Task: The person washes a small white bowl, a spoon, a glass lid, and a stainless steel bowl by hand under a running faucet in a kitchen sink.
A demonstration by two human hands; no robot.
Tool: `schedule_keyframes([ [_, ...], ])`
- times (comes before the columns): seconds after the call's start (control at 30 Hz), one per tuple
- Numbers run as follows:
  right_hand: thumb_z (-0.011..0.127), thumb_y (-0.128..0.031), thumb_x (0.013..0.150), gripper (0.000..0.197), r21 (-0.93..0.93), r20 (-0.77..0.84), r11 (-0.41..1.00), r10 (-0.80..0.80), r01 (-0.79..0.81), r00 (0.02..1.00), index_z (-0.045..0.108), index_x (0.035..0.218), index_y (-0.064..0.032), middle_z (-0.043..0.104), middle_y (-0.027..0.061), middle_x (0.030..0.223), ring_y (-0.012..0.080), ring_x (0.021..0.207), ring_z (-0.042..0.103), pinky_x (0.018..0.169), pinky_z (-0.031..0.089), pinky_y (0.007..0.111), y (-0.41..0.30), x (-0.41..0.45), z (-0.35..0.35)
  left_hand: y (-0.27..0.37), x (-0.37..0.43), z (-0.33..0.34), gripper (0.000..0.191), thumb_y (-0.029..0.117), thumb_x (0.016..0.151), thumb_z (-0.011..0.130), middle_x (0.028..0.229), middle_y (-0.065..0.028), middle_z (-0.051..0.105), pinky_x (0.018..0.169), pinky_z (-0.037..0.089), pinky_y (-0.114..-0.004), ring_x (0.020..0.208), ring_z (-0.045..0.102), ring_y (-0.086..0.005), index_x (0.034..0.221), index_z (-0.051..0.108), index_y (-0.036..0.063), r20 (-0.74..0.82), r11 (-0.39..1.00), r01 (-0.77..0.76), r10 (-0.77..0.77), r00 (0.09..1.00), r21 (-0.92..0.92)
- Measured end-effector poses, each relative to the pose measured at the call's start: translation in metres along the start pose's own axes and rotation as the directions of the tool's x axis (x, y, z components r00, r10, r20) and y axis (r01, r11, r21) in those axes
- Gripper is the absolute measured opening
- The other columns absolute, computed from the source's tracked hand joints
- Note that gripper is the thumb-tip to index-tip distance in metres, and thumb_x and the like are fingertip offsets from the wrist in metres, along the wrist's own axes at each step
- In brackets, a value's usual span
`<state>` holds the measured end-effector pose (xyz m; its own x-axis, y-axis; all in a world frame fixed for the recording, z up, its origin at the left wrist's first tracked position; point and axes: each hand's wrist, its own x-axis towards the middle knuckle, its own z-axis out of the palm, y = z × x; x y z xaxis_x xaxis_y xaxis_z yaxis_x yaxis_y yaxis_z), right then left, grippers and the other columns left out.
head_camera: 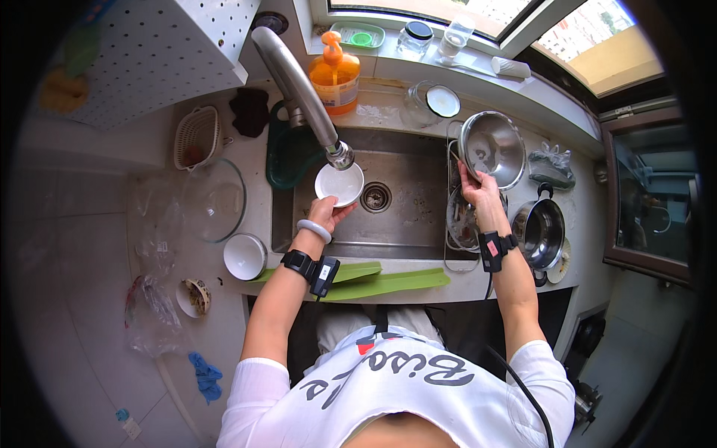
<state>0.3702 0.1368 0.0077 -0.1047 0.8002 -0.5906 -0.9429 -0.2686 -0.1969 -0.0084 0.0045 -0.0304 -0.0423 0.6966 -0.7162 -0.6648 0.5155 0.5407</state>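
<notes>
My left hand (pixel 330 213) grips the near rim of a small white bowl (pixel 339 183), held under the head of the metal faucet (pixel 302 89) and over the sink (pixel 414 224). Whether water is running cannot be told. At the right end of the sink, my right hand (pixel 480 187) has its fingers on the near left rim of a stainless steel bowl (pixel 496 147), tilted above the wire rack (pixel 452 260). A glass lid (pixel 464 224) lies in the rack below that hand.
Left of the sink stand white bowls (pixel 245 256), a clear glass bowl (pixel 215 199) and a basket (pixel 197 137). An orange soap bottle (pixel 334 78) and a glass jar (pixel 419 103) are behind it. A steel pot (pixel 539 234) stands right; green strips (pixel 386 283) line the front edge.
</notes>
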Motion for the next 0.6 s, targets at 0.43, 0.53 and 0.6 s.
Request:
schedule_keyframes([
  [0.43, 0.052, -0.001, 0.091, 0.022, -0.788, -0.405, 0.497, 0.029, -0.365, 0.914, 0.051, 0.11, 0.0104, 0.062, 0.0226, 0.111, 0.0348, 0.097, 0.069, 0.085, 0.062, 0.046, 0.047, -0.079, -0.051, 0.012, 0.008, -0.008, 0.047, -0.005, 0.086, 0.039, 0.121, -0.0267, 0.061, 0.088, 0.062, -0.045, 0.104, 0.067, -0.0378, 0.132, 0.046, -0.0126, -0.14, 0.995, -0.007, 0.021, 0.99, 0.104],
  [0.53, 0.058, -0.005, 0.089, 0.012, -0.873, -0.429, 0.249, 0.019, -0.42, 0.903, 0.058, 0.096, 0.0044, 0.065, 0.0162, 0.095, 0.0287, 0.083, 0.07, 0.073, 0.063, 0.043, 0.088, -0.033, -0.061, 0.001, 0.001, -0.026, 0.047, -0.004, 0.087, 0.039, 0.122, -0.026, 0.061, 0.088, 0.062, -0.046, 0.104, 0.067, -0.0373, 0.133, 0.045, -0.012, -0.139, 0.997, -0.022, 0.032, 0.99, 0.072],
  [0.6, 0.06, -0.006, 0.087, 0.01, -0.951, -0.284, 0.142, -0.046, -0.275, 0.958, 0.06, 0.089, 0.0037, 0.065, 0.0136, 0.084, 0.0269, 0.072, 0.069, 0.066, 0.063, 0.042, 0.119, -0.004, -0.082, -0.008, 0.003, -0.036, 0.045, -0.003, 0.088, 0.04, 0.122, -0.0262, 0.06, 0.087, 0.062, -0.046, 0.105, 0.067, -0.0379, 0.132, 0.045, -0.0115, -0.168, 0.999, -0.014, 0.021, 0.986, 0.046],
])
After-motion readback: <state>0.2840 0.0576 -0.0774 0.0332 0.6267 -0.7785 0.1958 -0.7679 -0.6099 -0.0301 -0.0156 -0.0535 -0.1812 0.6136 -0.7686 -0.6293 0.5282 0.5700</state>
